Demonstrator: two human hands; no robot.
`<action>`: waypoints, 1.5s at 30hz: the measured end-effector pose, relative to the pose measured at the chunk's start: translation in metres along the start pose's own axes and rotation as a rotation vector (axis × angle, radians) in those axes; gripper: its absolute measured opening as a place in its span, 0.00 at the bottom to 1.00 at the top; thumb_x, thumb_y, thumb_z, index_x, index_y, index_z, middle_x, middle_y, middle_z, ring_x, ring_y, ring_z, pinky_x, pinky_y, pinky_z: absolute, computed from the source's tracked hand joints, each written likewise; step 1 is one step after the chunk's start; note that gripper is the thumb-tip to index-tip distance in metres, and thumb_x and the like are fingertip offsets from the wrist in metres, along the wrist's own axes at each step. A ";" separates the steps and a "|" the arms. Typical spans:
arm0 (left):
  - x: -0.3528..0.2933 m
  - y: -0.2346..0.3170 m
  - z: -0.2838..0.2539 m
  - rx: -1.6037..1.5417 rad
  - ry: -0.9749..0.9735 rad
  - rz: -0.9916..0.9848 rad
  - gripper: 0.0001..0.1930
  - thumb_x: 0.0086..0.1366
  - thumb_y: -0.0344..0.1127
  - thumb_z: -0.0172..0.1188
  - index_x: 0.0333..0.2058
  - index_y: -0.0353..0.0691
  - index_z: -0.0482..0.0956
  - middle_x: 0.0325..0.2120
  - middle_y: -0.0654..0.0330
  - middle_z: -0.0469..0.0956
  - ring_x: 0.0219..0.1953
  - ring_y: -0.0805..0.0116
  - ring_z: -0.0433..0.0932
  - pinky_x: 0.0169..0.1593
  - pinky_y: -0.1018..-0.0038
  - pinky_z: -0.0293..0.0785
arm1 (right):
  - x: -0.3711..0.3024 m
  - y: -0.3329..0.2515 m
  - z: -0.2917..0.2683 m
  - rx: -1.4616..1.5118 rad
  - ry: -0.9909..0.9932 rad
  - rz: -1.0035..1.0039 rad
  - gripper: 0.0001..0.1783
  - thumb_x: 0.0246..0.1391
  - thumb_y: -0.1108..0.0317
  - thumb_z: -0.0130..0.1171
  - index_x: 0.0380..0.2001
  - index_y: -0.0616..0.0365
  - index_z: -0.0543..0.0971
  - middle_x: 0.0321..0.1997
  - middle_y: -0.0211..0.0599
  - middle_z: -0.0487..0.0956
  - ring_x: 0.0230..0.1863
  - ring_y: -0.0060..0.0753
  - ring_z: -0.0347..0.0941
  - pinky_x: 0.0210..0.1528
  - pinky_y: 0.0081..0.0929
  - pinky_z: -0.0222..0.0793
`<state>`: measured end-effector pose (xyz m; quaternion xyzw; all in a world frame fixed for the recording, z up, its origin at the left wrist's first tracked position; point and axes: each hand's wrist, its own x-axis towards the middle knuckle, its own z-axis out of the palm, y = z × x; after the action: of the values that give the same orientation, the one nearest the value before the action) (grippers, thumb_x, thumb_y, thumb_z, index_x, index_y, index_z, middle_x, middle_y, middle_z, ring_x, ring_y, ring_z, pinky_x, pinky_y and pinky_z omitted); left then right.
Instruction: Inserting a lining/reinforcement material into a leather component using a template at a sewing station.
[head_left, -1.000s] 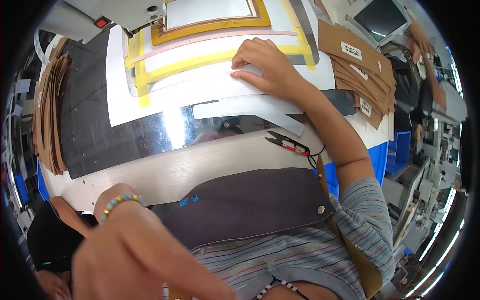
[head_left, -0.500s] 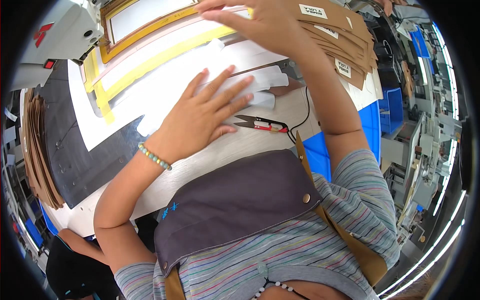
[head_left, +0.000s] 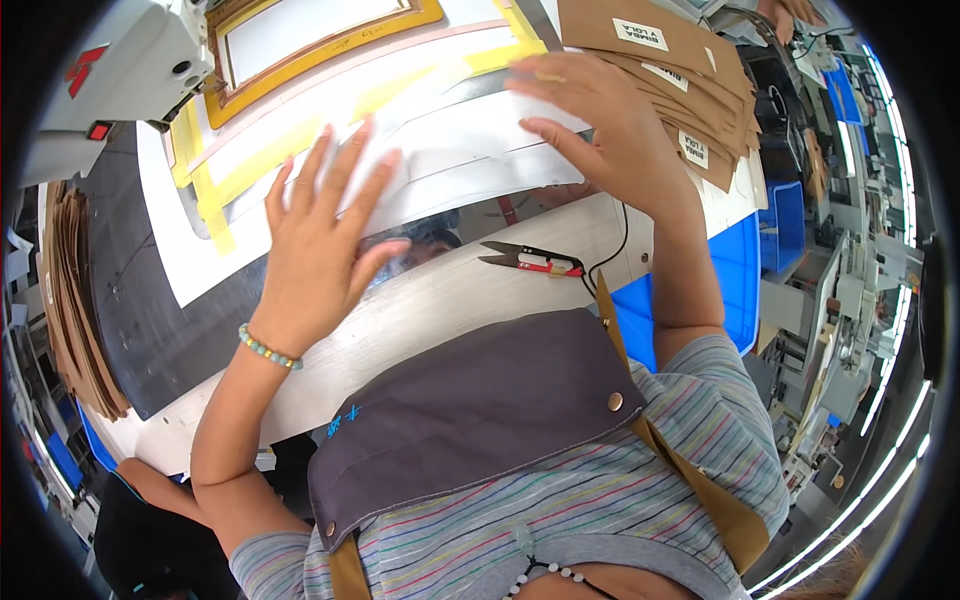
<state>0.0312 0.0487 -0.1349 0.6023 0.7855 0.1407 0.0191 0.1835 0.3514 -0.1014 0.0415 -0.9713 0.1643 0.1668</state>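
Note:
My left hand (head_left: 325,235) is open with fingers spread, over the front left part of a white sheet (head_left: 190,262) edged with yellow tape (head_left: 212,222). Nothing shows in its grasp. At the sheet's right end, my right hand (head_left: 620,125) is also open, thumb apart from slightly blurred fingers, and appears to hold nothing. Between the hands lie smooth white film-like pieces (head_left: 460,165); whether the fingertips touch them I cannot tell. A yellow-brown rectangular frame (head_left: 330,62) rests farther back on the sheet. Thread snips (head_left: 535,260) with red and black handles lie in front of my right hand.
A white sewing machine head (head_left: 120,65) stands at the back left. Brown pieces with white labels (head_left: 690,85) are stacked at the right, and more brown pieces (head_left: 75,300) hang at the left edge. Blue bins (head_left: 735,280) sit to the right. Another person's hand (head_left: 785,18) shows far right.
My left hand has moved left with fingers spreading; my right hand has come nearer and to the right. The loose translucent pieces by the snips are gone from there, baring a shiny dark plate.

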 end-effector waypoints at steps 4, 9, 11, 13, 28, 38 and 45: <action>-0.008 -0.019 0.004 -0.002 0.063 -0.139 0.49 0.60 0.52 0.71 0.76 0.43 0.60 0.78 0.49 0.54 0.80 0.47 0.49 0.78 0.51 0.44 | -0.012 -0.012 -0.007 -0.010 0.052 0.228 0.31 0.63 0.56 0.67 0.67 0.51 0.75 0.74 0.43 0.70 0.69 0.51 0.68 0.67 0.43 0.68; -0.010 -0.022 0.002 -0.038 0.056 -0.133 0.51 0.60 0.52 0.72 0.76 0.42 0.58 0.78 0.50 0.54 0.80 0.47 0.49 0.78 0.52 0.45 | -0.043 -0.029 0.035 0.013 -0.004 0.290 0.43 0.68 0.45 0.61 0.75 0.60 0.62 0.80 0.58 0.57 0.80 0.60 0.52 0.79 0.49 0.50; -0.008 -0.025 0.001 -0.056 0.067 -0.127 0.51 0.60 0.52 0.72 0.76 0.42 0.58 0.78 0.50 0.54 0.80 0.47 0.50 0.77 0.52 0.46 | -0.042 -0.043 0.053 -0.135 -0.038 0.318 0.46 0.68 0.42 0.58 0.77 0.61 0.58 0.81 0.61 0.54 0.82 0.61 0.48 0.81 0.53 0.44; -0.009 -0.027 0.005 -0.133 0.093 -0.096 0.50 0.60 0.50 0.72 0.76 0.41 0.58 0.76 0.52 0.59 0.79 0.46 0.52 0.77 0.53 0.49 | -0.034 -0.053 0.059 -0.090 -0.044 0.316 0.46 0.69 0.42 0.57 0.77 0.60 0.58 0.81 0.61 0.53 0.83 0.60 0.46 0.82 0.54 0.41; -0.008 -0.028 -0.002 -0.273 0.146 -0.080 0.42 0.61 0.34 0.70 0.74 0.40 0.63 0.73 0.53 0.67 0.76 0.48 0.60 0.76 0.55 0.54 | 0.058 -0.050 0.059 0.074 -0.108 -0.480 0.07 0.55 0.69 0.67 0.39 0.53 0.85 0.67 0.37 0.78 0.67 0.45 0.74 0.70 0.45 0.67; 0.012 -0.031 -0.021 -1.159 0.277 -0.289 0.40 0.66 0.32 0.71 0.73 0.38 0.63 0.68 0.48 0.72 0.67 0.59 0.73 0.70 0.63 0.70 | 0.089 -0.036 0.013 0.606 -0.059 0.278 0.10 0.63 0.65 0.67 0.38 0.63 0.85 0.34 0.34 0.85 0.35 0.21 0.80 0.43 0.23 0.74; 0.038 -0.023 -0.023 -1.442 0.186 -0.475 0.36 0.68 0.34 0.69 0.72 0.36 0.64 0.66 0.53 0.72 0.52 0.72 0.81 0.52 0.76 0.78 | 0.103 -0.039 0.033 0.563 -0.258 0.330 0.15 0.65 0.58 0.67 0.36 0.62 0.86 0.28 0.33 0.82 0.26 0.19 0.75 0.32 0.24 0.71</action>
<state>-0.0050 0.0751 -0.1132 0.2412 0.6060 0.6609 0.3713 0.0818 0.3012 -0.0847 -0.0511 -0.8946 0.4439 -0.0040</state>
